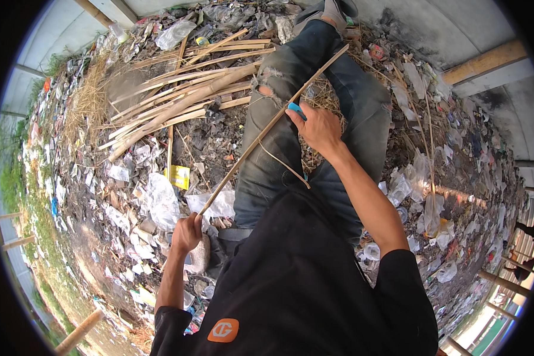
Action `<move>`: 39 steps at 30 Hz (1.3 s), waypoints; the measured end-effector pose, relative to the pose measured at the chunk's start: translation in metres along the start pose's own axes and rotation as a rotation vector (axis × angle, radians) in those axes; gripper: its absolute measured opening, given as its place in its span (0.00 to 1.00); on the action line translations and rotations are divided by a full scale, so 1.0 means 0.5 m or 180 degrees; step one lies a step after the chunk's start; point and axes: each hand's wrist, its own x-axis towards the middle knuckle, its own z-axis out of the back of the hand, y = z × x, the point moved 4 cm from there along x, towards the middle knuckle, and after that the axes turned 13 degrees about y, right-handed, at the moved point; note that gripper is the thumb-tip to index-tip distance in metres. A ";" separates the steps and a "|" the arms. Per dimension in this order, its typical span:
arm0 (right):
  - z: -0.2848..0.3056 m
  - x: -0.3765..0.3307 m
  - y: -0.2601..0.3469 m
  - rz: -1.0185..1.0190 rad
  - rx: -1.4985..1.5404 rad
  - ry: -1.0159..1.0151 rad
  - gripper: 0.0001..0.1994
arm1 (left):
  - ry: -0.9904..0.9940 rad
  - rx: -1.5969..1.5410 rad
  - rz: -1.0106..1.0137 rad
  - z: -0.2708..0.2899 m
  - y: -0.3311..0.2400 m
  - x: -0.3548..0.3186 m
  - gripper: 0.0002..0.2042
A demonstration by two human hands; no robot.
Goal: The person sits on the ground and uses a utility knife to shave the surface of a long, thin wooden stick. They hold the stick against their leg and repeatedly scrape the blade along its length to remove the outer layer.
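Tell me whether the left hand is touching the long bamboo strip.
Touching. The head view shows the left hand closed around the lower end of the long bamboo strip, which runs up across the person's knee, past the right hand holding a blue-handled knife.

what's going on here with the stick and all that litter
A person sits on littered ground with legs stretched out, working a long thin bamboo strip laid across the knee. The left hand grips its near end, while the right hand holds a blue-handled knife against its middle. A thin sliver curls off the strip. A pile of split bamboo slats lies beside the legs.
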 end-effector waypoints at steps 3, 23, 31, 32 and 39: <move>0.030 -0.006 0.014 0.0069 -0.0053 -0.0187 0.23 | -0.0014 -0.0059 0.0001 0.009 0.007 0.010 0.14; 0.025 0.069 -0.047 0.0884 0.1369 -0.0759 0.10 | -0.0119 0.0166 0.0108 0.012 0.017 0.017 0.14; 0.093 0.064 -0.097 -0.0368 0.2681 -0.1064 0.22 | -0.0205 0.0188 0.0194 0.001 -0.024 0.037 0.15; 0.110 0.043 -0.086 -0.0548 0.2405 -0.1009 0.23 | -0.0248 0.0175 0.0066 0.002 -0.049 0.053 0.15; 0.019 -0.052 -0.007 -0.0224 0.1576 0.0388 0.29 | -0.0514 0.0091 0.0221 0.001 -0.196 0.159 0.18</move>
